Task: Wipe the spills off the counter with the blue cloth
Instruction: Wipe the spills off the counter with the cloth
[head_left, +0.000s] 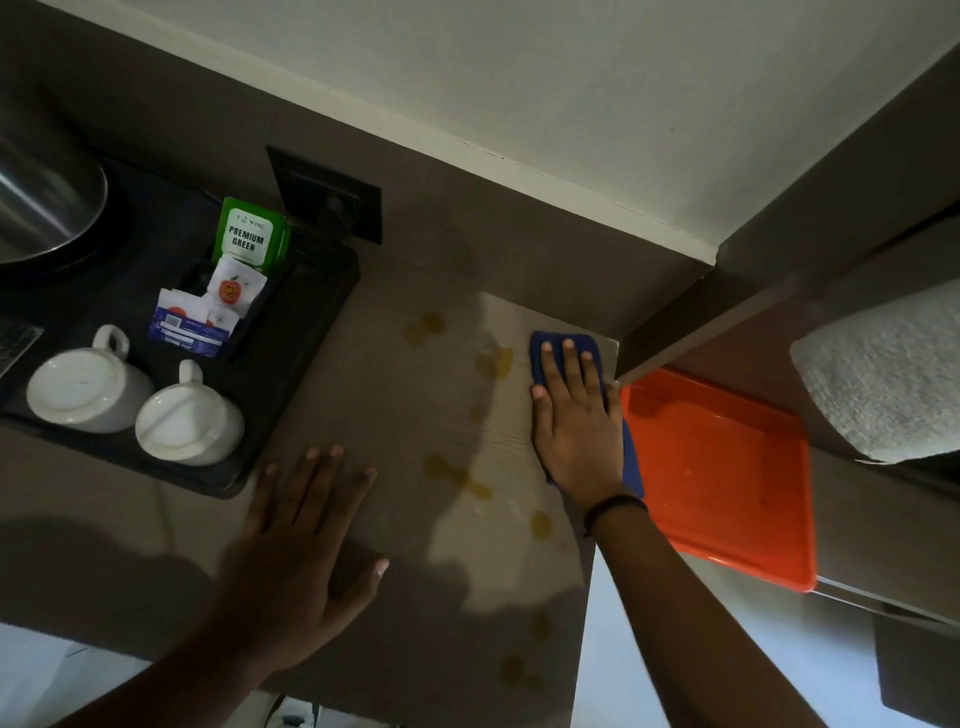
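Open counter (395, 415) ran down the middle betw. my two hands, only yellow spills (452, 475) on it, so I had a free lane front to back. On the left the black tray (306, 332) w/ two upturned white cups (189, 423), sachets and green tea packets (252, 236) blocked that side. My left hand (306, 561) lay flat near the tray's corner. Right hand (576, 431) pressed the blue cloth (563, 345) at the counter's right edge; orange tray (727, 467) sat just beyond. Back wall closed off the far end.
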